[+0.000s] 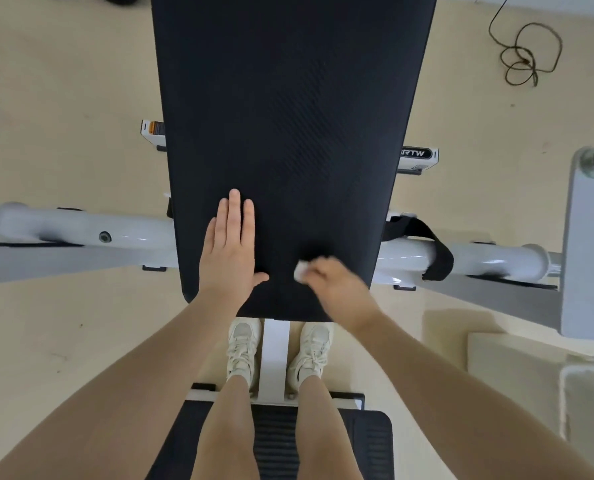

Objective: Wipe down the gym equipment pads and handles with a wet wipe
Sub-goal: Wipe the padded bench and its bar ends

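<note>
A long black bench pad point(288, 116) runs away from me down the middle of the view. My left hand point(228, 247) lies flat on its near end, fingers straight and together. To its right, my right hand point(333, 282) is blurred and grips a small white wet wipe point(300, 270) pressed against the pad near the front edge.
White frame tubes point(81, 230) stick out left and right under the pad, the right one point(468, 259) with a black strap point(434, 247) over it. A white upright post point(586, 244) stands at the right. A cable point(527, 53) coils on the floor. My feet point(278, 351) straddle a white beam.
</note>
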Demonstrator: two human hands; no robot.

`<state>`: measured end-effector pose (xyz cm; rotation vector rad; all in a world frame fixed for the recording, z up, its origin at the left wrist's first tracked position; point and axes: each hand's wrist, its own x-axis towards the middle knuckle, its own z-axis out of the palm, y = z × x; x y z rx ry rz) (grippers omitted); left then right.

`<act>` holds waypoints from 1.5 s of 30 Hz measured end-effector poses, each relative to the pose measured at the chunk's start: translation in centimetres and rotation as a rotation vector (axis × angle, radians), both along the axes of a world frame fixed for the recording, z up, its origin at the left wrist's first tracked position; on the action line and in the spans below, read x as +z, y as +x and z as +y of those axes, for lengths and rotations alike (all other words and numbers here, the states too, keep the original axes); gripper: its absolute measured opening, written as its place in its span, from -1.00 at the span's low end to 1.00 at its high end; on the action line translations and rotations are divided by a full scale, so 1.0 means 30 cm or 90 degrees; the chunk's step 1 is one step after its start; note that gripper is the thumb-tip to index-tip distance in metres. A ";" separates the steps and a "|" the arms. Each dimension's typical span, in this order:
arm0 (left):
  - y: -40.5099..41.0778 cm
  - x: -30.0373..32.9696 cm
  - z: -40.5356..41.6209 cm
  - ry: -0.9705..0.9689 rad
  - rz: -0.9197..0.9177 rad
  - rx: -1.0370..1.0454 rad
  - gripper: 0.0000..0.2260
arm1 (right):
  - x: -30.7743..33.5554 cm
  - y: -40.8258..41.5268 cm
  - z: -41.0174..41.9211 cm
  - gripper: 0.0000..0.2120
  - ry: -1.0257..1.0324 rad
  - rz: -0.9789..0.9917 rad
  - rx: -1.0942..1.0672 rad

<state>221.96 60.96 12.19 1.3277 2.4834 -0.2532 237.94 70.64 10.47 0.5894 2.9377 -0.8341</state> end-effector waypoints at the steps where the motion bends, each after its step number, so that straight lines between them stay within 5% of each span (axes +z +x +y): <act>1: 0.011 0.008 0.007 -0.003 0.006 0.004 0.09 | 0.030 -0.047 0.069 -0.90 0.015 0.027 -0.051; 5: 0.067 0.010 0.052 0.059 0.033 -0.034 0.10 | 0.184 -0.226 0.383 -0.87 0.148 0.189 -0.213; 9: 0.112 -0.023 0.083 0.056 0.040 -0.064 0.12 | 0.134 -0.211 0.429 -0.84 0.124 0.136 -0.211; 18: 0.124 -0.033 0.085 0.014 0.062 -0.049 0.14 | -0.097 0.196 0.024 -0.55 0.024 -0.018 0.136; 21: 0.125 -0.037 0.083 0.012 0.067 -0.051 0.16 | 0.027 0.074 0.174 -0.83 -0.010 0.042 -0.007; 26: 0.130 -0.037 0.092 0.007 0.066 -0.049 0.14 | 0.175 -0.139 0.518 -0.79 0.127 0.169 -0.204; 32: 0.135 -0.028 0.095 0.005 0.046 -0.030 0.13 | 0.014 -0.013 0.342 -0.86 0.054 0.171 -0.134; 39: 0.141 -0.030 0.103 -0.015 0.034 -0.025 0.11 | -0.139 0.274 -0.054 -0.50 -0.052 -0.080 0.014; 42: 0.146 -0.017 0.108 0.002 -0.021 -0.008 0.04 | -0.082 0.262 -0.051 -0.76 -0.152 -0.139 -0.066; 45: 0.132 0.011 0.081 0.126 -0.094 0.052 -0.17 | 0.011 0.143 0.067 -0.74 -0.122 -0.039 -0.176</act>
